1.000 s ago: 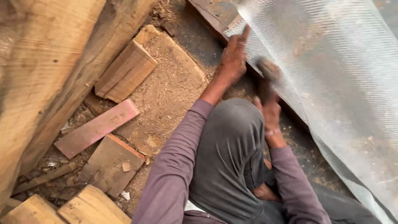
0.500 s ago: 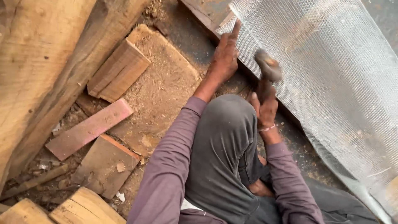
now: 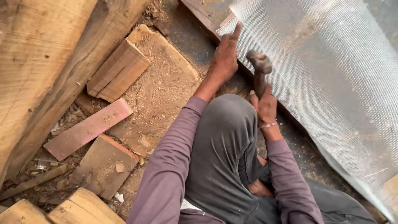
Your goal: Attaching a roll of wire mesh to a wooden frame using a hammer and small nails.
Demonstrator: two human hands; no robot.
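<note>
Sawdust-strewn ground (image 3: 161,95) lies under everything, cluttered with timber. Far to the left of both hands, a big beam (image 3: 37,70) runs diagonally up the frame. Nearer, still left of the hands, lie offcuts: a layered wooden block (image 3: 118,70), a reddish plank (image 3: 87,129) below it, a flat brown board (image 3: 103,164) lower still, and pale blocks (image 3: 62,209) at the bottom edge.

The left hand (image 3: 226,58) reaches forward, fingers stretched out and pressed down on the near edge of the mesh (image 3: 327,70), its forefinger pointing up along that edge. A dark wooden strip (image 3: 199,14) runs beneath the mesh edge, just above this hand.

Just right of it, the right hand (image 3: 265,105) is closed around the handle of a hammer (image 3: 259,66), whose head stands raised beside the left hand, above the mesh border. The person's bent knee in grey trousers (image 3: 224,145) sits between the two purple sleeves.

The white mesh spreads from both hands out to the right, filling that side.
</note>
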